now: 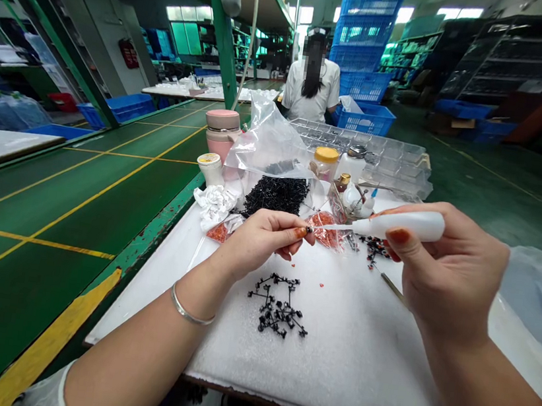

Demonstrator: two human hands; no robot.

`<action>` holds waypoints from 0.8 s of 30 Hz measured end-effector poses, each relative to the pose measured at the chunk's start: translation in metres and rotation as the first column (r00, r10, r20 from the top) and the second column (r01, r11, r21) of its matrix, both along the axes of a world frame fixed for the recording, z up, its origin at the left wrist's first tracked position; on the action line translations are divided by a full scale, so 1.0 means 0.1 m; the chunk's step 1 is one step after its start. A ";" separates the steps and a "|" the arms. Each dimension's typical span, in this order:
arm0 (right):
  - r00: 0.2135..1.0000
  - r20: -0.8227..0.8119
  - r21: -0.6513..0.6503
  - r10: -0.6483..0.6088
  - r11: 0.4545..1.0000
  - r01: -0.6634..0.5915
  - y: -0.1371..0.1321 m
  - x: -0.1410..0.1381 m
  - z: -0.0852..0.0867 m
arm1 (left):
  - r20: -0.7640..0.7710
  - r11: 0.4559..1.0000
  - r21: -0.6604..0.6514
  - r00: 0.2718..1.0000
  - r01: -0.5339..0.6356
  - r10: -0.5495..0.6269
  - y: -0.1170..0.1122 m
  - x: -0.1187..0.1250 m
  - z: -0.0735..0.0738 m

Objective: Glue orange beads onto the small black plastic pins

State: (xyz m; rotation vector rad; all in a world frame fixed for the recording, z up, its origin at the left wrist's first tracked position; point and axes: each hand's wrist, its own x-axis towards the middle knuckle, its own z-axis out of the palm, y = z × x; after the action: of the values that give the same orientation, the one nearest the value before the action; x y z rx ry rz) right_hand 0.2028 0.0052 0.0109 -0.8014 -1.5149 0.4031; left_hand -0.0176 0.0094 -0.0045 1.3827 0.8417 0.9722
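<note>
the left hand (259, 238) pinches a tiny black part (308, 229) at its fingertips, the right hand (446, 273) holds a white squeeze bottle (398, 224) with its nozzle touching that part, above black pieces (280, 307) on the white foam mat (356, 347).

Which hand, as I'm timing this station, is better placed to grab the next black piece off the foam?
Probably the left hand: nearer the black cluster, pinching only a tiny part; the right hand grips the white bottle.

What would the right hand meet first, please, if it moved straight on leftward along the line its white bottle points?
Most likely the small black part pinched by the left hand: the nozzle of the white bottle in the right hand aims straight at it, seemingly almost touching, though depth is hard to judge.
</note>
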 end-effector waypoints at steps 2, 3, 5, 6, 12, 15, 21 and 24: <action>1.000 -0.001 0.007 -0.003 1.000 0.003 0.00 -0.01 0.00 | -0.003 1.000 0.000 1.000 0.001 -0.001 0.00 0.00 0.00; 1.000 -0.001 0.008 -0.002 1.000 0.002 0.00 -0.01 0.00 | -0.004 1.000 0.000 1.000 0.001 -0.001 0.00 0.00 0.00; 1.000 -0.003 0.009 0.001 1.000 -0.001 0.00 -0.02 0.00 | -0.006 1.000 0.000 1.000 0.001 -0.001 0.01 -0.01 -0.01; 1.000 -0.005 0.011 -0.001 1.000 0.001 0.00 -0.02 0.00 | -0.006 1.000 0.000 1.000 0.001 -0.001 0.01 -0.01 -0.01; 1.000 -0.011 0.006 0.003 1.000 -0.003 0.00 -0.02 0.00 | -0.011 1.000 -0.009 1.000 -0.010 0.010 0.00 0.00 0.00; 1.000 -0.014 0.006 0.004 1.000 -0.004 0.00 -0.02 0.00 | -0.010 1.000 -0.010 1.000 -0.007 0.007 0.00 0.01 0.00; 1.000 0.001 0.018 -0.015 1.000 0.015 -0.01 -0.01 0.00 | -0.011 1.000 -0.013 1.000 -0.006 0.006 -0.01 0.00 0.01; 1.000 0.006 0.025 -0.029 0.999 0.029 -0.01 -0.02 0.01 | -0.009 1.000 -0.011 1.000 -0.003 0.003 -0.01 0.00 0.02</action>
State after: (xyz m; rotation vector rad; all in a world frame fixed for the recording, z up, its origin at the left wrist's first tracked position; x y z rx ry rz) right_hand 0.2013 0.0043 0.0114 -0.8047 -1.5097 0.3603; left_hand -0.0173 0.0088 -0.0029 1.3783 0.8545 0.9628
